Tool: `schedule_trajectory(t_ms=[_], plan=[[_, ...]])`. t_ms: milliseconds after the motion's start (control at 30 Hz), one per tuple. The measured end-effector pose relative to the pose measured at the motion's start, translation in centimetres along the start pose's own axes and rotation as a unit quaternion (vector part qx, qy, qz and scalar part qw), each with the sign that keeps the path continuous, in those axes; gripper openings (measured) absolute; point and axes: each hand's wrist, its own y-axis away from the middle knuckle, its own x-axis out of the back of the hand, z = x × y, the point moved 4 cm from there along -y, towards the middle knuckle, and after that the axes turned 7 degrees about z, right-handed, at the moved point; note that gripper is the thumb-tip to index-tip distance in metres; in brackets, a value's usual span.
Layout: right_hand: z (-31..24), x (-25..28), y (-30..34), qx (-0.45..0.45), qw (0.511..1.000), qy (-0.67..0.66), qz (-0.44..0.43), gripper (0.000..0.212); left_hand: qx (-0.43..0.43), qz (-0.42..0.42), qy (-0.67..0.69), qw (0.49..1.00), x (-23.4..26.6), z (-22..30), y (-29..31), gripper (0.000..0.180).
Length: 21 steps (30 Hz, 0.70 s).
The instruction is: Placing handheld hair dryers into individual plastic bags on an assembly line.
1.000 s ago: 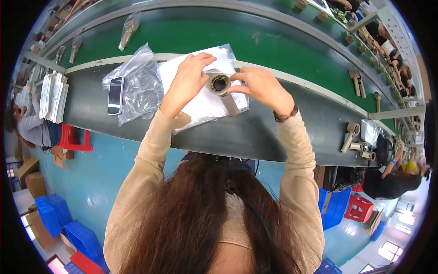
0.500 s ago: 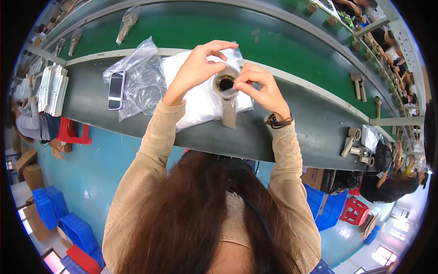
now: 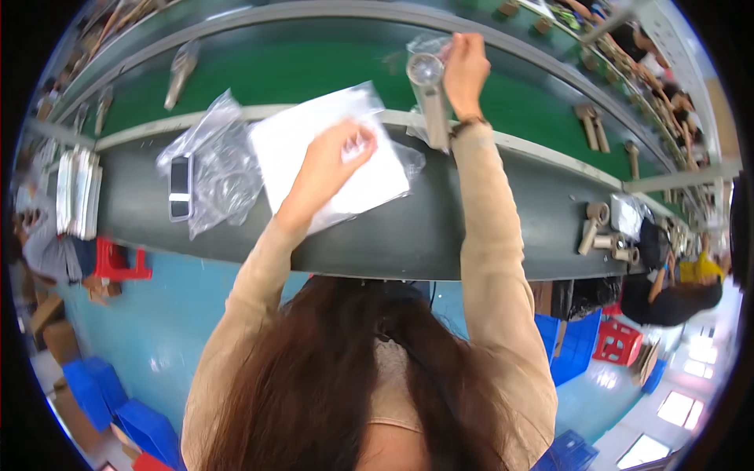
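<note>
My right hand is stretched out over the far side of the bench, closed on the clear plastic bag. Inside the bag is a beige hair-dryer-like device with a round head and a straight handle, hanging handle toward me. My left hand hovers over or rests on a stack of flat white sheets or bags; I cannot tell which. Its fingers are loosely curled and apart, with nothing seen in them.
A phone lies beside crumpled clear plastic. The green belt runs beyond the bench rail, carrying bagged devices. More beige devices lie at the right. White stacked packets stand left. Other people sit at both sides.
My right hand has carried the bagged device away from me, up over the rail toward the green belt. The left hand has let go and come down to the white stack.
</note>
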Motion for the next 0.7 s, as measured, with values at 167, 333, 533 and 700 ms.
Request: schedule_trajectory(t_ms=[167, 333, 533, 700], plan=[[8.4, -4.2, -4.6, -0.028, 0.984, 0.168, 0.048, 0.023, -0.135, -0.046, -0.14, 0.98, -4.4, 0.0, 5.3, 0.019], [15.6, -6.8, -5.6, -0.06, 0.987, 0.121, 0.088, 0.02, -0.073, -0.061, -0.165, 0.982, -5.3, -0.2, 5.7, 0.022], [19.0, -3.4, -6.8, -0.015, 0.991, 0.132, 0.031, 0.027, -0.043, -0.085, -0.117, 0.989, -4.8, -1.2, 4.9, 0.019], [24.3, 14.3, -12.1, 0.109, 0.848, 0.508, 0.107, 0.031, -0.015, -0.079, -0.126, 0.989, -4.6, -0.6, 5.2, 0.017]])
